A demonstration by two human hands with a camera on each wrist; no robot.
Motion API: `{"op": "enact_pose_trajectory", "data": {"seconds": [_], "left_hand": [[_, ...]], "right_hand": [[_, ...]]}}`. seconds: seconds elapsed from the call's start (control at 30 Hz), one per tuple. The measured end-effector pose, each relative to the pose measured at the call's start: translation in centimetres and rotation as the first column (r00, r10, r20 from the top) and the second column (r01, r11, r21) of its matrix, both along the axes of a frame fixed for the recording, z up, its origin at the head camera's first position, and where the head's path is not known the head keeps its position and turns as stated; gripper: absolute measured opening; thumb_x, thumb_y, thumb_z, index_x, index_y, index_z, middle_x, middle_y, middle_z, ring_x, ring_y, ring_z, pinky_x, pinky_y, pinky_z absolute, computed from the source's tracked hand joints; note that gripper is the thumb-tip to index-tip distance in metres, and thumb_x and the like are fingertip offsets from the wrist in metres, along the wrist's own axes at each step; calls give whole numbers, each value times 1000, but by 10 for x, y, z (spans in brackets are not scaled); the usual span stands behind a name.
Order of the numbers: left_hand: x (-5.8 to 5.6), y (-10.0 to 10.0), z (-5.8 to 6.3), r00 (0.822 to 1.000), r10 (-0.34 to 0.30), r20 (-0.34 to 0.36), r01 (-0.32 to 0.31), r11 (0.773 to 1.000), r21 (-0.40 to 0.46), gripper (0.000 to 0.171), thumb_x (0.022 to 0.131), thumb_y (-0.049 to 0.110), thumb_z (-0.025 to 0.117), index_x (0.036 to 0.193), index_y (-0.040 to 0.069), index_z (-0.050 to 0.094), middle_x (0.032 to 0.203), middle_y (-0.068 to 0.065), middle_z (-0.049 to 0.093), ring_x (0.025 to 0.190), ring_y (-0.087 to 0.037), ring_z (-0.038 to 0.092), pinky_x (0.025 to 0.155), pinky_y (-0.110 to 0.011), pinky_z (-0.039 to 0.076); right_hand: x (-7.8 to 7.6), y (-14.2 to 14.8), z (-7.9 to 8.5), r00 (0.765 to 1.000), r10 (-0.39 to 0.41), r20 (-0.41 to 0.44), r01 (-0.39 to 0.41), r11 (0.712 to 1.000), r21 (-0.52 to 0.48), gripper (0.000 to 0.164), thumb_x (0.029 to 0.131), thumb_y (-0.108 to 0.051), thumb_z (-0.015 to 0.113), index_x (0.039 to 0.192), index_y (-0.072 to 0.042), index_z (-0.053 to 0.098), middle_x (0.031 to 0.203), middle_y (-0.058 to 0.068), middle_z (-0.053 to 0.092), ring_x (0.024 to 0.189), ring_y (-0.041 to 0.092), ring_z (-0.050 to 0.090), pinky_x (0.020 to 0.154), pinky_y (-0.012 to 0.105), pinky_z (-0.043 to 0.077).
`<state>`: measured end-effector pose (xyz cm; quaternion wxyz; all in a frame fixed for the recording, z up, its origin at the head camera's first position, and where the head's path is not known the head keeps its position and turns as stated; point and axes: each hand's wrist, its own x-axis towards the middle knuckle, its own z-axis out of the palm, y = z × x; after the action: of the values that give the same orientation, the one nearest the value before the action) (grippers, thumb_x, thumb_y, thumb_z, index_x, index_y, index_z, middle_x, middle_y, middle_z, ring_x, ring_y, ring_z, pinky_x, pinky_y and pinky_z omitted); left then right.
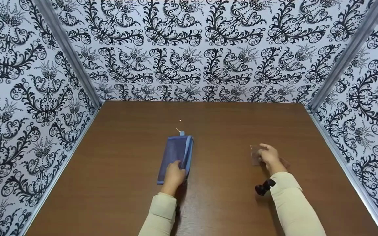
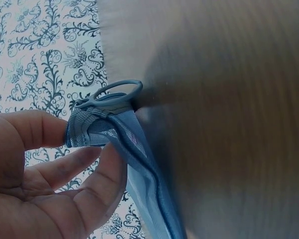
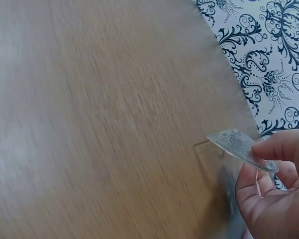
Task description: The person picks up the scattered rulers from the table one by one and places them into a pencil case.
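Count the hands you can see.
2: the left hand holding the blue pouch, and the right hand, farther right over the table, pinching a clear plastic piece.

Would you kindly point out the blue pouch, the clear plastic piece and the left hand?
Blue pouch (image 1: 175,150): head view, flat upper panel.
Clear plastic piece (image 3: 237,145): right wrist view, flat face.
Left hand (image 1: 175,174): head view, back of hand.

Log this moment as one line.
left hand: pinches blue pouch | right hand: pinches clear plastic piece | pouch and piece: apart | surface: brown table
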<state>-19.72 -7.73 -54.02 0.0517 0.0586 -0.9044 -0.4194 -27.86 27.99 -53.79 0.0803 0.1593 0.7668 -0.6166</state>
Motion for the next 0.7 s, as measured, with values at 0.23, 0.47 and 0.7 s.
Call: {"op": "enact_pose_trajectory", "data": {"seconds": [0.23,0.47,0.7], "left_hand": [[-1,-1,1,1000,0,23,0,1000,3,44,78,0,57,121,-12,59,108,-31,60,105,-45,58,91,-52,47],[0,0,1,1000,1,19,-1,1000,4,42,79,-1,58,119,-11,59,109,-31,61,105,-46,58,91,-53,47],[0,0,2,1000,5,15,-6,1000,13,42,77,-1,57,117,-13,60,107,-30,60,107,-45,56,95,-51,44]], "right_hand": [[1,-5,-5,999,-35,-6,35,995,-93,57,92,3,45,148,3,31,108,12,48,74,11,51,66,23,47],[3,-10,-8,998,-63,-7,61,987,-150,58,93,3,47,148,3,31,113,13,48,76,11,53,67,21,49],[5,-15,-7,996,-85,5,84,969,-232,57,94,2,47,149,1,30,98,4,53,74,8,53,65,19,47]]}}
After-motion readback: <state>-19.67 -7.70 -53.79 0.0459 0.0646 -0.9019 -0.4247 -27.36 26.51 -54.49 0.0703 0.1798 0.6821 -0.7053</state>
